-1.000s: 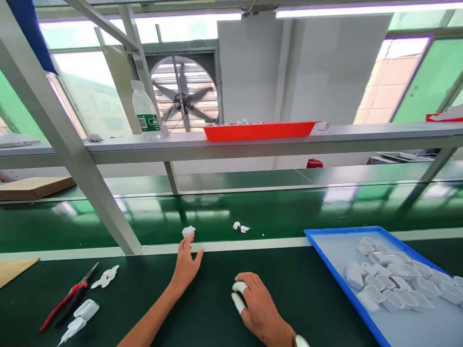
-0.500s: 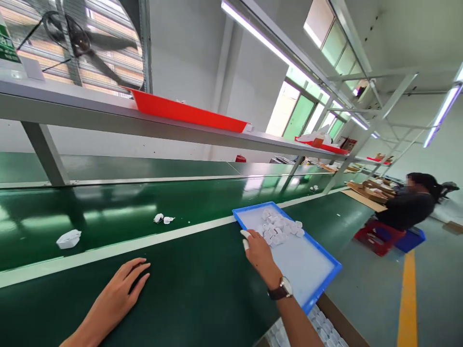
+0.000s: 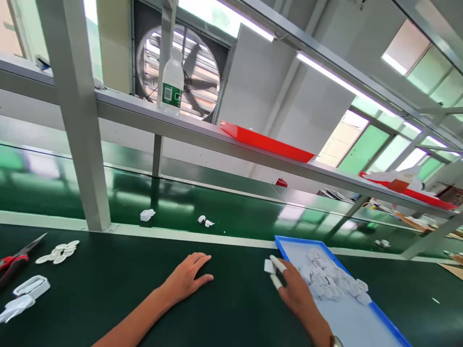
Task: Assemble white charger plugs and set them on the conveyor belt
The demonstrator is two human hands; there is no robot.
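My right hand (image 3: pixel 294 289), with white covers on two fingertips, pinches a small white plastic piece (image 3: pixel 269 266) just left of the blue-rimmed tray (image 3: pixel 361 323). A heap of white translucent pieces (image 3: pixel 331 279) lies in that tray. Over the dark green table (image 3: pixel 224 313), my left hand (image 3: pixel 188 277) has its fingers apart and holds nothing. At the far left are red-handled pliers (image 3: pixel 18 258), flat white oval pieces (image 3: pixel 60 252) and white plastic housings (image 3: pixel 32 287).
Beyond the pale edge strip, a green belt (image 3: pixel 246 226) carries a white part (image 3: pixel 147 215) and small white bits (image 3: pixel 205 220). A metal post (image 3: pixel 81 130) rises at left. The overhead shelf holds a bottle (image 3: pixel 172 84) and a red tray (image 3: pixel 267 142).
The view has swung left, bringing the pliers and left-side parts into sight. My right hand has moved from the tray's edge to its left, now with a white piece in its fingers.
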